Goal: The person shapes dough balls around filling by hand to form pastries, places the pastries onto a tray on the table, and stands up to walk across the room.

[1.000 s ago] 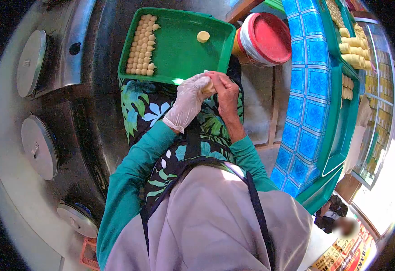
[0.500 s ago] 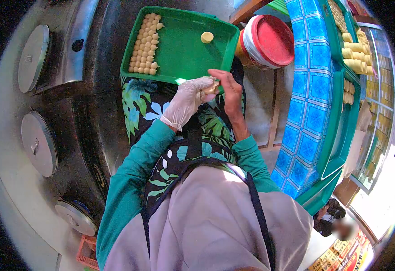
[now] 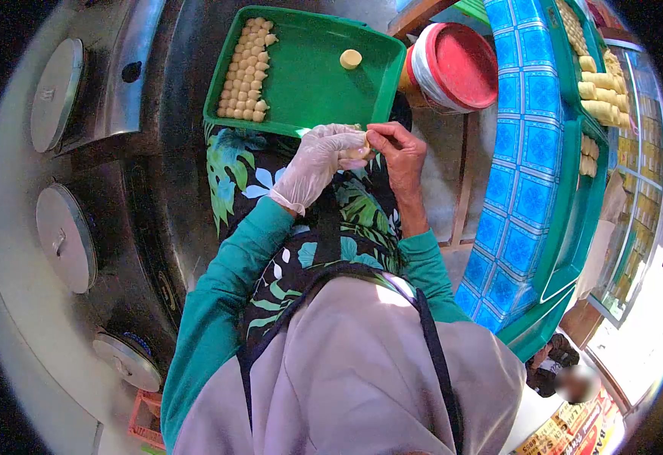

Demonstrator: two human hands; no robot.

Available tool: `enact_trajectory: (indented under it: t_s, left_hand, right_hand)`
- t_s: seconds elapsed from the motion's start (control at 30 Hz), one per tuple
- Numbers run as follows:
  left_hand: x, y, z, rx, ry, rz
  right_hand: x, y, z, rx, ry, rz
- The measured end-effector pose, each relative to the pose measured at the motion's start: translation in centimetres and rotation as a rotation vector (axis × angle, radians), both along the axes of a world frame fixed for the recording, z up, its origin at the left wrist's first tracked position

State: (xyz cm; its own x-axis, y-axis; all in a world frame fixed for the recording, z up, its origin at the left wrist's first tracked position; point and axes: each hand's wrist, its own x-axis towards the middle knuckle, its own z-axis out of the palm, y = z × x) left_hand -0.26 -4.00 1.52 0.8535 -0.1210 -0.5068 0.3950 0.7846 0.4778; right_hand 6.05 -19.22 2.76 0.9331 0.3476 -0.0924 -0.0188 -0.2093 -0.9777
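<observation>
Rows of dough balls set out, one dough piece between the hands

Head view: closely packed rows of pale dough balls (image 3: 246, 72) stand along the left side of the green tray (image 3: 312, 87), several on the inner edge with peaked tips; that part looks done. A short dough cylinder (image 3: 350, 59) stands alone toward the tray's far right, with no such rounding; it and the piece in hand appear to be what is left unshaped here.

The dough piece (image 3: 365, 149) lies just beyond the tray's near edge, between the hands; the gloved left hand (image 3: 318, 161) cradles it, fingers curled narrowly around it; the bare right hand (image 3: 405, 158) has thumb and forefinger pinched together on its upper right edge; the glove covers much of the piece, so its full shape is hard to tell.
</observation>
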Motion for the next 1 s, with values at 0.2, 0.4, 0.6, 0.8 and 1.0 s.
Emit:
enact_trajectory:
  t_s: [0.2, 0.4, 0.6, 0.8, 1.0]
  left_hand:
    - [0.3, -0.6, -0.1, -0.028, 0.055, 0.116]
    - [0.4, -0.4, -0.7, -0.060, 0.006, 0.071]
    - [0.9, -1.3, 0.1, -0.045, -0.138, 0.088]
    - [0.4, -1.0, 0.3, 0.016, -0.109, -0.081]
    - [0.3, -1.4, 1.4, 0.098, -0.075, -0.001]
  right_hand:
    - [-0.2, -0.6, 0.7, -0.190, -0.625, 0.184]
    - [-1.4, -0.8, 1.2, -0.280, -0.825, 0.271]
    - [-2.2, -0.8, -1.8, 0.499, 0.407, -0.219]
    - [-2.0, -1.4, -5.1, 0.895, 0.702, -0.169]
    - [-2.5, -0.9, -4.8, 0.894, 0.788, -0.233]
